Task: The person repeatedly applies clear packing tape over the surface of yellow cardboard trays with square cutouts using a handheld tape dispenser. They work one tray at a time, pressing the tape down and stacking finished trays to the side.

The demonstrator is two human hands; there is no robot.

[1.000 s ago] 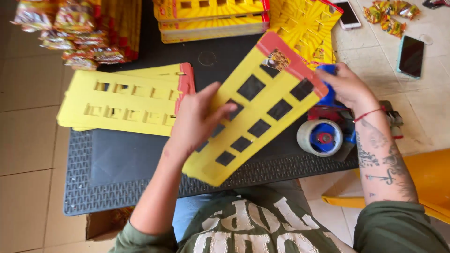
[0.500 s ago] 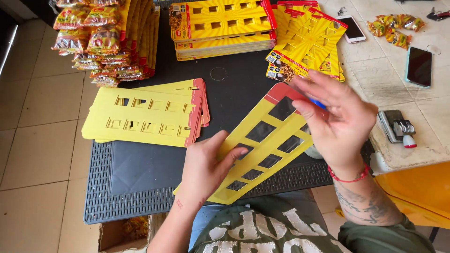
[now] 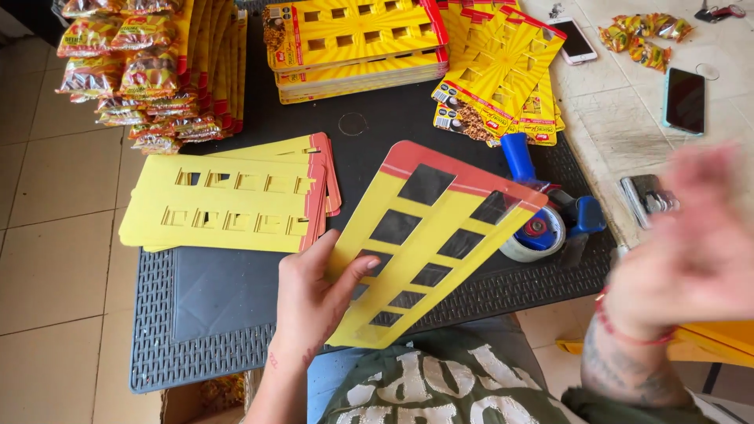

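Fingers of left hand (image 3: 314, 302) pinch lower left edge of yellow card with window cut-outs (image 3: 428, 239), thumb on top. Card tilted over dark mat (image 3: 228, 294), red-edged end toward blue tape dispenser (image 3: 550, 220). Right hand (image 3: 691, 243) blurred, off card, over tiled counter (image 3: 620, 102); finger state cannot be told. Stack of yellow cards (image 3: 228, 204) lies left on mat.
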